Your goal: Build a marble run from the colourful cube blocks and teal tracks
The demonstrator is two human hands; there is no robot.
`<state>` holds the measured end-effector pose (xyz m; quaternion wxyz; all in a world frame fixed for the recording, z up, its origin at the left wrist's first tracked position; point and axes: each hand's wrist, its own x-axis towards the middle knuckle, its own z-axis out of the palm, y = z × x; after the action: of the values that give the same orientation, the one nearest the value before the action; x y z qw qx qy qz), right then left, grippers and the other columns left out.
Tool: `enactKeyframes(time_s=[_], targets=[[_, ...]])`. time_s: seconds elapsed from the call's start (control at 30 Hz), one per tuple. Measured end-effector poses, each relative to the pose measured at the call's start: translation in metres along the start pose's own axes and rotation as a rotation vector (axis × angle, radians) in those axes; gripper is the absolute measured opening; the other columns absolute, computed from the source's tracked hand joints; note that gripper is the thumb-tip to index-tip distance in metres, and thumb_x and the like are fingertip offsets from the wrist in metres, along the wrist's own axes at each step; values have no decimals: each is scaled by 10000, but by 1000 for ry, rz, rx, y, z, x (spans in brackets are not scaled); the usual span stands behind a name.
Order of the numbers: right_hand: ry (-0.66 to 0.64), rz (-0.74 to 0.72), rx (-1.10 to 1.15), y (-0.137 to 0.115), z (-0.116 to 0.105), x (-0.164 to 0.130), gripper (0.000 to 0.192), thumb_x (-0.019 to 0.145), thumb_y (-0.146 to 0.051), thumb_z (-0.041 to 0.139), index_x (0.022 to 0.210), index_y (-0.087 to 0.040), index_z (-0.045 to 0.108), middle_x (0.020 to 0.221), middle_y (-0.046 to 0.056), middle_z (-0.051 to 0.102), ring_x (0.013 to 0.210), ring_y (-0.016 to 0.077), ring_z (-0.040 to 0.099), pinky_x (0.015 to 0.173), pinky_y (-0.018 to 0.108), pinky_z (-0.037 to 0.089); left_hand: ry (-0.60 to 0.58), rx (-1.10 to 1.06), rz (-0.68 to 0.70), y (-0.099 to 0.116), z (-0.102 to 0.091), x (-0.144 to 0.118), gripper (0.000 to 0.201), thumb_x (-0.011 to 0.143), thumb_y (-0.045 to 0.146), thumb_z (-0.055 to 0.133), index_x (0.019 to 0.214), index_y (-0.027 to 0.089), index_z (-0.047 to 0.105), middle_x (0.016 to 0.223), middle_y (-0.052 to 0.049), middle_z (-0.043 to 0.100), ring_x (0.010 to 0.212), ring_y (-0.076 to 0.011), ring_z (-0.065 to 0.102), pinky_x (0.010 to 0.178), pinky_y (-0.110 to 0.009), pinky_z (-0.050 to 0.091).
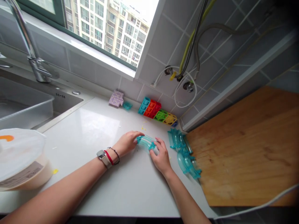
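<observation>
Nearest to the camera, at the left edge, a white lidded tub (21,158) stands on the white countertop (98,130). A little farther, the 2 hands meet around 1 curved piece of clear teal track (146,141), which lies on the countertop between them. The left hand (127,142) grasps its left end with the fingertips, and the right hand (161,157) pinches its right end; how firmly each one closes I cannot tell, because the fingers hide the contact. The long axis of the piece runs from left to right, slightly toward the right hand, so both hands are about equally near. Just beside the right hand, a pile of similar teal track pieces (184,152) lies against the wooden cutting board (245,149). Farther back, coloured blocks (156,112) and a purple block (116,99) stand along the tiled wall, and the sink (23,105) is at the far left.
</observation>
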<state>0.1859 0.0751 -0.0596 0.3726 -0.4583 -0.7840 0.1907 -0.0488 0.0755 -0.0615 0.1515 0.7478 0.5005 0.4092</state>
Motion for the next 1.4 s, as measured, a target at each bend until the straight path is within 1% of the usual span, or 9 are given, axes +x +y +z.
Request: enactKeyframes(time_s=[0.17,0.3,0.43,0.6,0.77,0.93,1.13,1.27,1.4], targets=[[-97,-64,-163,8,0,26,385,851,-172,587,1202,-223,739,1377,114,601,1265,283,571,1125,453,449,-25,35,16,-8,-2,3,672,755,-32,490,1370,206,621,1329,-84,690,1274,-225,618,1110,-372,496],[-144,-112,-202,17,5,42,419,874,-163,566,1250,-254,726,1365,96,603,1225,273,588,1095,449,475,7,43,-6,-8,-4,3,692,778,-21,485,1432,192,564,1352,-96,670,1261,-226,620,1110,-366,495],[-83,-117,-185,24,14,38,476,891,-160,551,1336,-275,672,1352,99,599,1257,272,566,1100,444,473,72,10,-45,-8,-5,3,593,801,1,498,1344,204,621,1277,-79,709,1206,-231,640,1082,-393,514],[-53,-77,-122,29,15,30,508,869,-138,542,1346,-270,660,1323,96,604,1241,253,578,1093,410,477,129,-87,-104,-4,-9,6,583,676,-83,394,1093,198,689,1277,-46,714,1208,-190,649,1109,-375,482],[56,-1,38,32,11,34,398,827,-120,500,1125,-224,743,1248,95,638,1188,234,612,1012,367,521,148,-99,-211,1,-13,7,426,774,23,439,1071,205,683,1202,-54,731,1137,-210,679,974,-360,550],[122,100,184,32,11,36,243,895,-294,552,1082,-208,682,1151,92,678,1081,226,650,887,349,565,65,-100,-209,5,-12,6,261,887,216,522,1099,203,675,1087,-63,746,966,-214,718,756,-311,568],[106,62,110,25,7,35,431,838,-342,679,1249,-223,628,1248,101,652,1156,247,626,1008,391,527,-99,-264,-154,17,-13,4,293,952,409,572,1130,196,663,1106,-75,758,923,-195,739,800,-298,585],[167,68,7,33,1,37,390,858,-195,531,1210,-201,699,1350,129,597,1271,265,572,1129,430,442,-283,-297,-38,30,-13,-1,369,960,414,590,1274,226,634,1173,-64,759,1046,-205,726,928,-323,558],[216,103,-25,33,-7,37,366,907,-218,463,1126,-205,756,1356,125,595,1277,270,568,1104,442,462,-403,-238,50,40,-12,-4,342,960,386,591,1259,247,682,1219,-59,746,1107,-213,695,993,-336,525]])
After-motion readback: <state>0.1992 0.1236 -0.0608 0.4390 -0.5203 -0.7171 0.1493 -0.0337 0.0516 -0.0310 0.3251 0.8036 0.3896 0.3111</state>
